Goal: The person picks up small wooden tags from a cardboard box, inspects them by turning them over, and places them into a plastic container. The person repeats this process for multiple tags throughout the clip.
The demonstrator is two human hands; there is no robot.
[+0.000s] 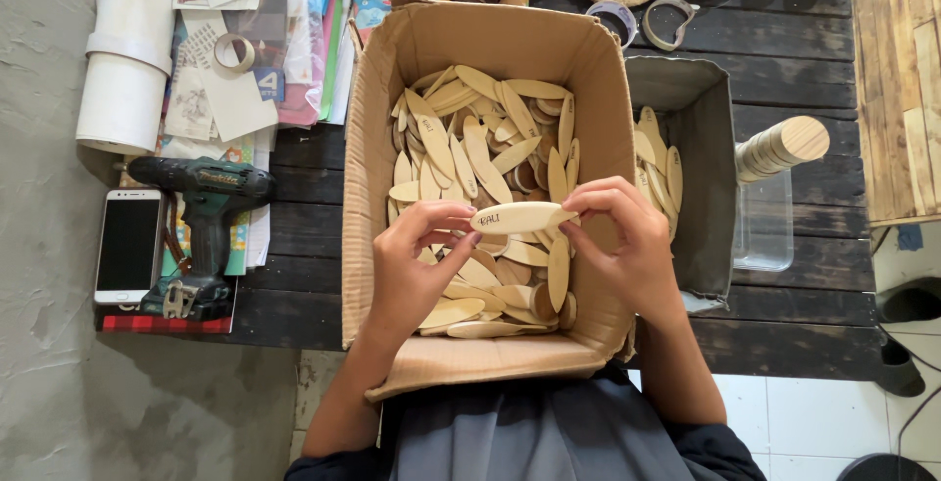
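Observation:
Both hands hold one pale, leaf-shaped wooden piece with dark lettering, level above an open cardboard box. My left hand pinches its left end with fingertips. My right hand pinches its right end. Below them the box holds several similar wooden pieces piled loosely.
A smaller grey box with more wooden pieces stands to the right, beside a stack of wooden discs and a clear plastic tub. At left lie a cordless drill, a white phone, a paper roll, papers and tape.

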